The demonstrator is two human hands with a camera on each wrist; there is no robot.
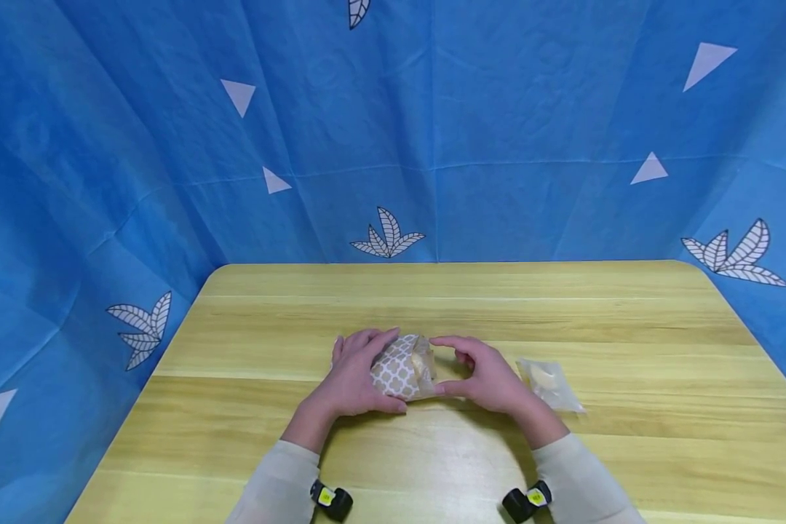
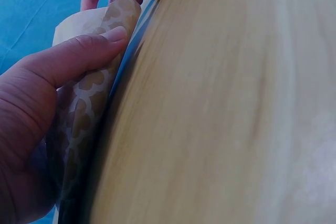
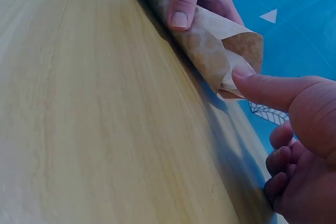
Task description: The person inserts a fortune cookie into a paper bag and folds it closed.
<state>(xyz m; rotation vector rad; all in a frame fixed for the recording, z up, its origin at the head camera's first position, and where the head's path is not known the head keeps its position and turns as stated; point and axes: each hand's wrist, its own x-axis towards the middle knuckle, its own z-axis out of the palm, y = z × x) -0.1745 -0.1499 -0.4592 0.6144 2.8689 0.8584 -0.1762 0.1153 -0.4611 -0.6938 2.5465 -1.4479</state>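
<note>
A paper bag with a tan-and-white lattice print lies at the middle of the wooden table, its mouth towards the right. My left hand grips its body, the thumb on the near side and the fingers over the far side. At the mouth, my right hand holds the rim between a fairly straight thumb and index finger, spread apart. The right wrist view shows that thumb on the paper's edge and the other fingers curled beneath. What the bag contains cannot be made out.
A small translucent packet with a pale round piece inside lies right of my right hand. The wooden table reaches back to a blue curtain with leaf and triangle prints, which also hangs at both sides.
</note>
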